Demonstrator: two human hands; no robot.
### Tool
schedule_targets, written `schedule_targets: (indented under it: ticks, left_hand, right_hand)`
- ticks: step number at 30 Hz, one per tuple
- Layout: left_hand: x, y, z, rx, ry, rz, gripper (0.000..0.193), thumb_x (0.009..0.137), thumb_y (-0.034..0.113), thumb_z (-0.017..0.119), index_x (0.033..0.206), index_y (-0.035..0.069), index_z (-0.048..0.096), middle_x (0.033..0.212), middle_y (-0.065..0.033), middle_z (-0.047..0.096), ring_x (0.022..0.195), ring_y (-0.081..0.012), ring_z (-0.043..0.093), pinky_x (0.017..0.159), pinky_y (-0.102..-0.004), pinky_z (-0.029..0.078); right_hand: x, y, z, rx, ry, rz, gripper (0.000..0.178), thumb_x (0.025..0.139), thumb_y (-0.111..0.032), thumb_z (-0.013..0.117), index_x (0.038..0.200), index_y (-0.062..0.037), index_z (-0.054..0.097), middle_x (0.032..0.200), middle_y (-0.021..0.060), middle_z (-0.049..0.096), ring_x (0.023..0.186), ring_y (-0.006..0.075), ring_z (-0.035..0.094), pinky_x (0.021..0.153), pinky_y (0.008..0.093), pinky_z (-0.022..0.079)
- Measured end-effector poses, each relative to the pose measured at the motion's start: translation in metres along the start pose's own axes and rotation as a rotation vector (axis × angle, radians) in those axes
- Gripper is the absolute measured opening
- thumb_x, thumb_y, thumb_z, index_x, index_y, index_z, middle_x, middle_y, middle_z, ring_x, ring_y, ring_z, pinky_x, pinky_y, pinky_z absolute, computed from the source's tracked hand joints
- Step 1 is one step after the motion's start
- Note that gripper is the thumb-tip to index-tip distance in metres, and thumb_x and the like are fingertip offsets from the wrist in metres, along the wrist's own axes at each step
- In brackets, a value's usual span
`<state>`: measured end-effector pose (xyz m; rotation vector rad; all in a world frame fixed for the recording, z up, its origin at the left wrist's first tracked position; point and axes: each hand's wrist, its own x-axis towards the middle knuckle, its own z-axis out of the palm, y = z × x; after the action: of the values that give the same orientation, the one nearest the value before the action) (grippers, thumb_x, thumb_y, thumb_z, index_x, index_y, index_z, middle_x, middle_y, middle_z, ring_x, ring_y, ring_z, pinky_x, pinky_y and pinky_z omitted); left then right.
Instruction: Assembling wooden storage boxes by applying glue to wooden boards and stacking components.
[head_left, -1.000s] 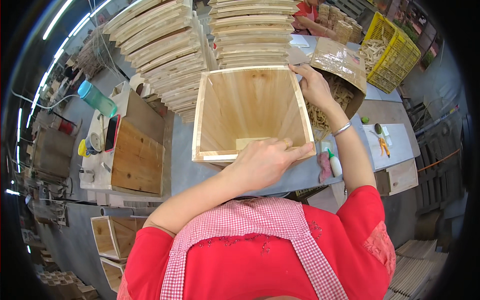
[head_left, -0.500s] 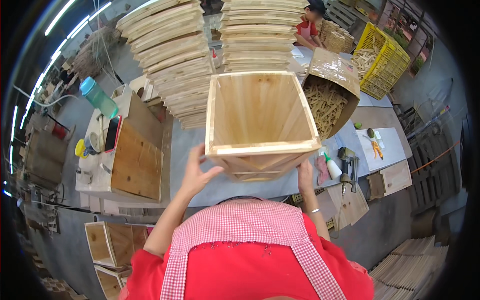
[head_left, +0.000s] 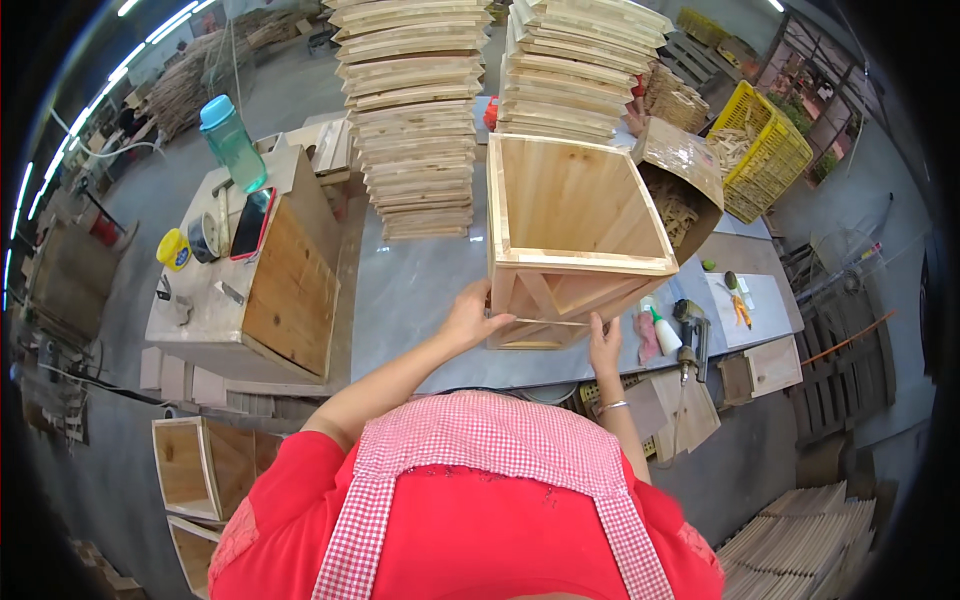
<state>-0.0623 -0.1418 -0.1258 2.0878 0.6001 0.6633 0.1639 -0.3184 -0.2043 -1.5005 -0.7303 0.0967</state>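
An open-topped square wooden box (head_left: 585, 264) with a pale framed rim and slanted braces on its front stands upright over the grey tabletop (head_left: 420, 300) before me. My left hand (head_left: 470, 318) grips its lower left front corner, the thumb lying along the front and the fingers round the side, partly hidden. Low on the front right, my right hand (head_left: 604, 345) is against the box, with thumb and fingers up on its lower edge. Whether the box's base rests fully on the table cannot be made out.
Two tall stacks of wooden panels (head_left: 415, 130) rise behind the box. To the right are a cardboard carton (head_left: 690, 165) of wood pieces, a yellow crate (head_left: 760, 150), a white glue bottle (head_left: 665, 335) and a nail gun (head_left: 692, 335). A teal bottle (head_left: 235, 150) stands on the left cabinet.
The box has moved right in the view and looks lower and smaller. My left hand has closed on its lower corner from a spread pose. The whole view has shifted as my head turned.
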Motion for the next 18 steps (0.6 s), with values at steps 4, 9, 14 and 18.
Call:
schedule_targets:
  ticks: [4,9,14,18]
  left_hand:
    - [-0.004,0.001,0.004,0.060,-0.019,-0.005,0.052,0.080,0.025,0.075,0.115,-0.005,0.051,0.109,-0.0265,0.059,0.100,-0.0437,0.059,0.087,-0.0471,0.050]
    - [0.004,0.015,0.012,0.038,0.034,0.036,0.053,0.081,0.030,0.074,0.111,-0.005,0.050,0.108,-0.0277,0.058,0.100,-0.0457,0.058,0.085,-0.0497,0.049]
    - [0.024,0.074,0.039,-0.008,-0.070,-0.034,0.052,0.081,0.037,0.074,0.102,-0.006,0.052,0.100,-0.0276,0.061,0.094,-0.0450,0.061,0.081,-0.0495,0.050]
    - [0.027,0.121,0.071,-0.138,-0.165,-0.071,0.056,0.082,0.039,0.073,0.102,-0.011,0.057,0.095,-0.0284,0.065,0.090,-0.0431,0.065,0.076,-0.0459,0.052]
  right_hand:
    - [0.004,-0.007,-0.016,-0.178,-0.101,0.056,0.027,0.099,-0.025,0.057,0.100,0.0015,0.057,0.079,0.0049,0.058,0.074,0.0118,0.050,0.066,0.0287,0.044]
    - [0.012,-0.021,-0.028,-0.281,0.067,0.044,0.033,0.100,-0.027,0.055,0.085,0.0020,0.054,0.070,0.0063,0.051,0.069,0.0127,0.047,0.062,0.0321,0.041]
    - [0.046,-0.054,-0.064,-0.499,0.348,-0.120,0.041,0.100,-0.034,0.050,0.082,0.0034,0.054,0.078,0.0178,0.054,0.072,0.0314,0.050,0.067,0.0424,0.041]
    - [0.068,-0.092,-0.127,-0.794,0.345,-0.077,0.042,0.098,-0.035,0.054,0.078,0.0022,0.056,0.077,0.0205,0.057,0.074,0.0392,0.055,0.067,0.0465,0.042]
